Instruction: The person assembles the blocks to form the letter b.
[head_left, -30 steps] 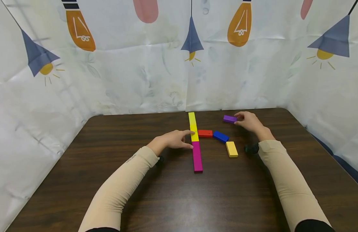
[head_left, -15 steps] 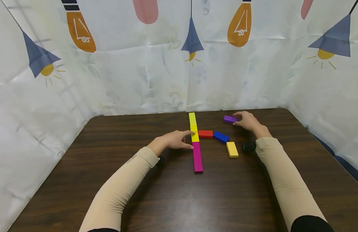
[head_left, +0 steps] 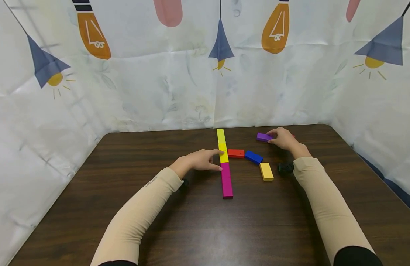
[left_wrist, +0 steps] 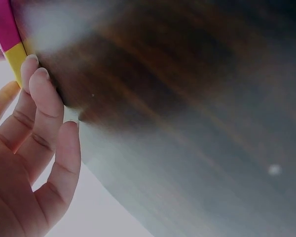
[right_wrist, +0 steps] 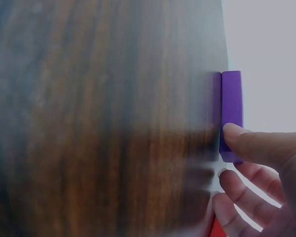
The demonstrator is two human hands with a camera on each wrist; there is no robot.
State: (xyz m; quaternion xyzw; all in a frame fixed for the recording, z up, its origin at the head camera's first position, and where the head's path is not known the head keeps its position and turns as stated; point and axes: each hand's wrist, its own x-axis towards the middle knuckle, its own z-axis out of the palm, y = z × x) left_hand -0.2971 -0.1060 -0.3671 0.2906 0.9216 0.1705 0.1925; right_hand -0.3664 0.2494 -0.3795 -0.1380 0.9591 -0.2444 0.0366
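Note:
Two yellow blocks [head_left: 221, 137] and two magenta blocks [head_left: 226, 180] lie end to end in one straight row on the table. My left hand [head_left: 198, 159] reaches in from the left, its index fingertip on the nearer yellow block and its thumb tip at the side of the row by the magenta end. The left wrist view shows its other fingers [left_wrist: 47, 94] loosely extended beside the row. Toward the far edge, my right hand [head_left: 283, 139] pinches the right end of a purple block [right_wrist: 232, 98] between thumb and fingers; the block lies flat on the table.
From the yellow part of the row, a red block [head_left: 236, 153], a blue block [head_left: 254, 157] and an orange-yellow block [head_left: 266, 171] curve rightward and nearer. Another red piece [right_wrist: 217, 228] shows behind the right hand. A patterned cloth [head_left: 158, 92] hangs along the table's far edge.
The right forearm and wrist have shifted slightly left, and a sliver of red shows behind the right hand. The left hand keeps its place on the row.

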